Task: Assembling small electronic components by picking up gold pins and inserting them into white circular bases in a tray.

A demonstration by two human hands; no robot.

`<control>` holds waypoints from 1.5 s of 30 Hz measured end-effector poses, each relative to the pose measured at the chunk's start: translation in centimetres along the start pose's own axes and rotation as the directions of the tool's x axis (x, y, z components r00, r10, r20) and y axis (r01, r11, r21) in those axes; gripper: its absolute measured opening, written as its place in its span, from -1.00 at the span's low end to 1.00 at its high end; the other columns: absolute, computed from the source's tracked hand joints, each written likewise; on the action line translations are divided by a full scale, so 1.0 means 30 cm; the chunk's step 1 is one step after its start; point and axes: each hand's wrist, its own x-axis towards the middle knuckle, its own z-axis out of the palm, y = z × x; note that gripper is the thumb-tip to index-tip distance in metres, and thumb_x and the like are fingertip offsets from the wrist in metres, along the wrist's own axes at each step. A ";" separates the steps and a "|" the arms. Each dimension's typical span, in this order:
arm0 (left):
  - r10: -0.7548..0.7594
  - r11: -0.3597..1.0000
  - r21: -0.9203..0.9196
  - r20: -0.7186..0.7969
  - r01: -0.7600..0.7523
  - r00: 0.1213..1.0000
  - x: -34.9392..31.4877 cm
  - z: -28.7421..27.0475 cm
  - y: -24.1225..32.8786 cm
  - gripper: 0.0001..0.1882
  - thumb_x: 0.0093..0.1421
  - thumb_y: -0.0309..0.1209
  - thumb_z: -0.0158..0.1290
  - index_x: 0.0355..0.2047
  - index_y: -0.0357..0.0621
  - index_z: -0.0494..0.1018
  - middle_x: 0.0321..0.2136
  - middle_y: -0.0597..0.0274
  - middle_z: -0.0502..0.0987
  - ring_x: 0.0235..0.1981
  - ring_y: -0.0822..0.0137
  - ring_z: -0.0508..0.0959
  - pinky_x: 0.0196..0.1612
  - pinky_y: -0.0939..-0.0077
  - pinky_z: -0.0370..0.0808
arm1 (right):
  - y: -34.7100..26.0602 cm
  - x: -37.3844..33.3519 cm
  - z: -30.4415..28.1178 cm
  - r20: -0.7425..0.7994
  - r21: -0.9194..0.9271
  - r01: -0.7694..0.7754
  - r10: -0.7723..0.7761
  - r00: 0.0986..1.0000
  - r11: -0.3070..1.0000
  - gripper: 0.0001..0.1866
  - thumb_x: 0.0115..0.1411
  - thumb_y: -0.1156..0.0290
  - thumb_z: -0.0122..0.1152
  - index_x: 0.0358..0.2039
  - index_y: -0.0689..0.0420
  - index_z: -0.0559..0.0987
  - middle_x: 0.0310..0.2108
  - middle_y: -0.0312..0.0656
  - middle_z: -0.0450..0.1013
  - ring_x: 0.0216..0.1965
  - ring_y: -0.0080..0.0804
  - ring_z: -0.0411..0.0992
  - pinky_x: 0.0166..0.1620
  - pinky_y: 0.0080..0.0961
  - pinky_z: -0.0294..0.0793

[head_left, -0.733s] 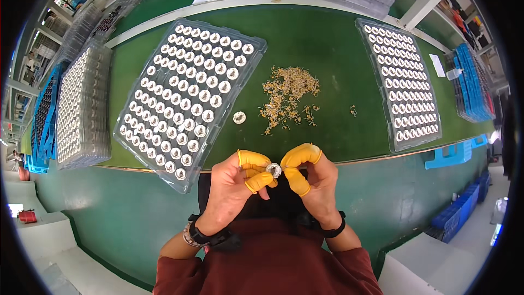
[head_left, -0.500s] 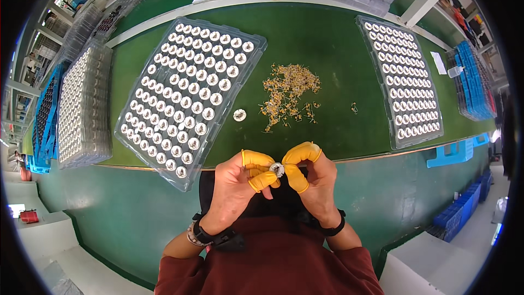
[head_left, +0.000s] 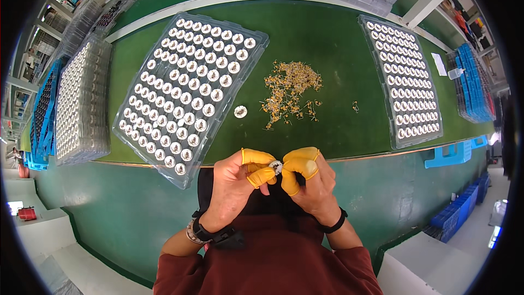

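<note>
Just off the near edge of a green worktable [head_left: 338,131], we hold a small white round piece [head_left: 277,168] in front of our dark red top. Our left hand [head_left: 234,177] is nearly closed, thumb and fingers pinching the piece from its left side. Our right hand [head_left: 310,177] has its fingers curled in at the piece's right edge; we cannot tell whether their tips grip it or something tiny beside it. Yellow covers [head_left: 259,156] sheathe several fingers on both hands.

On the table ahead, to our left, lies a slanting clear tray [head_left: 258,45] filled with rows of white round pieces with dark centres; its near corner juts past the table edge. Just beside it sits a loose white piece [head_left: 240,111]. Right of that spreads a heap of tiny yellowish parts [head_left: 295,79] with thin wire legs, and farther right lies a small separate cluster [head_left: 355,107]. Toward the right end we have a second filled tray [head_left: 384,90], and at far left a tall stack of filled trays [head_left: 84,109].
</note>
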 end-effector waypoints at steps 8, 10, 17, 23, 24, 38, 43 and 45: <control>0.082 0.989 0.121 -0.005 -0.081 0.997 -0.008 -0.006 -0.033 -0.79 0.16 -0.63 0.16 -0.17 -0.33 0.49 -0.26 0.22 0.55 -0.34 0.47 0.57 -0.44 0.67 0.51 | 0.005 0.000 -0.008 0.123 0.132 -0.038 0.021 0.992 0.991 -0.69 -0.05 0.72 0.31 -0.31 0.19 0.44 -0.33 -0.06 0.49 -0.37 -0.19 0.48 -0.36 -0.44 0.49; 0.117 0.977 0.176 0.021 -0.119 0.993 -0.010 -0.008 -0.033 -0.77 0.14 -0.64 0.17 -0.17 -0.33 0.49 -0.24 0.23 0.54 -0.31 0.46 0.57 -0.40 0.66 0.53 | 0.002 0.000 -0.009 0.113 0.217 -0.096 0.073 0.991 0.971 -0.69 -0.03 0.73 0.31 -0.29 0.20 0.43 -0.32 -0.06 0.49 -0.36 -0.21 0.48 -0.34 -0.45 0.49; 0.150 0.988 0.055 -0.082 -0.146 0.985 -0.039 0.032 -0.068 -0.68 0.16 -0.65 0.14 -0.05 -0.38 0.41 -0.19 0.15 0.53 -0.23 0.39 0.57 -0.32 0.59 0.59 | -0.013 -0.008 0.000 0.075 0.341 -0.266 0.256 0.964 0.901 -0.68 0.01 0.72 0.32 -0.25 0.20 0.44 -0.31 -0.07 0.48 -0.35 -0.26 0.47 -0.31 -0.47 0.49; 0.066 0.997 -0.036 -0.119 -0.071 0.991 -0.016 0.010 -0.054 -0.76 0.26 -0.61 0.03 -0.06 -0.36 0.43 -0.21 0.08 0.57 -0.24 0.31 0.60 -0.40 0.55 0.61 | 0.023 0.069 -0.022 0.171 -0.007 -0.278 0.275 0.946 0.961 -0.79 0.02 0.64 0.32 -0.30 0.22 0.53 -0.40 -0.14 0.46 -0.42 -0.25 0.45 -0.36 -0.45 0.46; 0.077 0.997 -0.017 -0.096 -0.079 0.992 -0.011 -0.008 -0.062 -0.77 0.27 -0.61 0.01 -0.06 -0.35 0.44 -0.21 0.07 0.57 -0.25 0.28 0.61 -0.39 0.55 0.61 | 0.049 0.084 -0.012 0.119 -0.099 -0.193 0.205 0.972 0.976 -0.79 0.02 0.64 0.30 -0.29 0.21 0.55 -0.43 -0.12 0.44 -0.43 -0.16 0.45 -0.37 -0.38 0.45; 0.109 0.990 0.118 -0.294 -0.077 0.950 0.035 -0.026 -0.012 -0.78 0.26 -0.61 0.01 -0.09 -0.33 0.33 -0.38 0.08 0.53 -0.53 0.44 0.54 -0.64 0.69 0.40 | 0.096 0.106 0.001 0.062 -0.306 -0.157 0.185 0.981 0.939 -0.85 0.02 0.53 0.32 -0.35 0.19 0.57 -0.48 -0.14 0.41 -0.47 -0.16 0.43 -0.44 -0.29 0.44; 0.086 0.836 0.546 -0.227 0.054 0.970 0.097 -0.026 0.031 -0.73 0.24 -0.61 0.00 -0.05 -0.41 0.32 -0.58 0.08 0.54 -0.68 0.42 0.49 -0.62 0.55 0.39 | 0.101 0.125 0.017 0.163 -0.475 -0.101 0.200 0.966 0.874 -0.87 0.02 0.48 0.31 -0.41 0.18 0.54 -0.51 -0.17 0.38 -0.50 -0.21 0.43 -0.47 -0.31 0.45; 0.090 0.701 0.711 -0.161 0.052 0.983 0.121 -0.023 0.050 -0.70 0.19 -0.62 0.03 -0.07 -0.45 0.31 -0.60 0.01 0.52 -0.69 0.31 0.48 -0.59 0.47 0.40 | 0.102 0.125 0.017 0.199 -0.527 -0.082 0.216 0.956 0.846 -0.85 0.02 0.46 0.31 -0.49 0.17 0.48 -0.52 -0.18 0.38 -0.51 -0.23 0.43 -0.50 -0.33 0.45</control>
